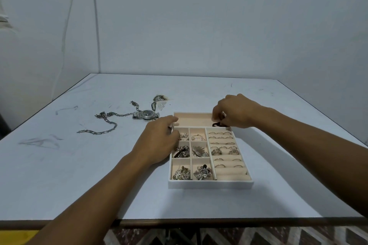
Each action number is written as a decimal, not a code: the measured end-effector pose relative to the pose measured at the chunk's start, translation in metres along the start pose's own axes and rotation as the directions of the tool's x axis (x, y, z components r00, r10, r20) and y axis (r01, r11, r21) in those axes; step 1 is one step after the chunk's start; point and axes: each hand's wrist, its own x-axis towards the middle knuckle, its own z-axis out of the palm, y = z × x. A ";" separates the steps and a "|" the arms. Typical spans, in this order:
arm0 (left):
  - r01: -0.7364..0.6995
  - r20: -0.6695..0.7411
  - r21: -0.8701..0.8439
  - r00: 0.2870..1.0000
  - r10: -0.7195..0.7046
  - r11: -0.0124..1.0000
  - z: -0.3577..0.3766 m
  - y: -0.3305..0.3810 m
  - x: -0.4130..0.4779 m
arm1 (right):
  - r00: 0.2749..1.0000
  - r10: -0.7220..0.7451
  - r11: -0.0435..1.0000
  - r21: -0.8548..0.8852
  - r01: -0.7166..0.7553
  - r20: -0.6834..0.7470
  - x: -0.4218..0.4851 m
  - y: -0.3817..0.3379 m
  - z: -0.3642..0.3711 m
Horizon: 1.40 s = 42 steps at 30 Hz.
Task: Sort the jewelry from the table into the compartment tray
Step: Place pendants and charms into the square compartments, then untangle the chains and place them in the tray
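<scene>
While the left hand point(159, 137) rests with relaxed fingers on the left rim of the tray point(211, 184), the right hand point(235, 111) pinches a dark piece point(218, 124) at the right end of its long far compartment, with a watch point(146, 115) and chain point(100, 115) lying on the surface point(59, 165) further left.

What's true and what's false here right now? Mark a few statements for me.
The wristwatch lies on the table, outside the compartment tray. True.
The chain is already in the tray. False: it lies on the table, left of the tray.
The right hand pinches a dark item over the tray's long far compartment. True.
The ring rolls are bare. False: several rings sit in them.
The left hand is far from the tray. False: it rests at the tray's left edge.
</scene>
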 end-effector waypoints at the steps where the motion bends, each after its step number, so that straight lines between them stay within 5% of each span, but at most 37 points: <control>1: -0.018 0.004 0.034 1.000 0.018 0.999 -0.002 -0.002 -0.002 | 1.000 -0.006 0.999 0.034 0.006 -0.015 0.000 0.000 0.002; 8: -0.169 0.104 0.153 0.982 0.154 0.974 -0.012 -0.014 -0.013 | 0.998 -0.034 0.993 0.115 0.028 0.053 -0.010 0.008 0.006; 23: -0.151 0.107 0.107 0.984 0.140 0.983 -0.014 -0.018 -0.017 | 0.997 0.051 0.940 0.341 -0.028 -0.058 -0.017 0.014 0.008; 28: -0.149 0.047 0.117 0.988 0.144 0.982 -0.020 -0.017 -0.023 | 0.995 0.071 0.851 0.525 -0.020 -0.077 -0.013 -0.010 0.001; 42: -0.004 -0.144 0.224 0.989 0.038 0.975 -0.078 -0.069 -0.045 | 0.964 -0.210 0.831 0.489 0.264 -0.164 0.037 -0.130 -0.013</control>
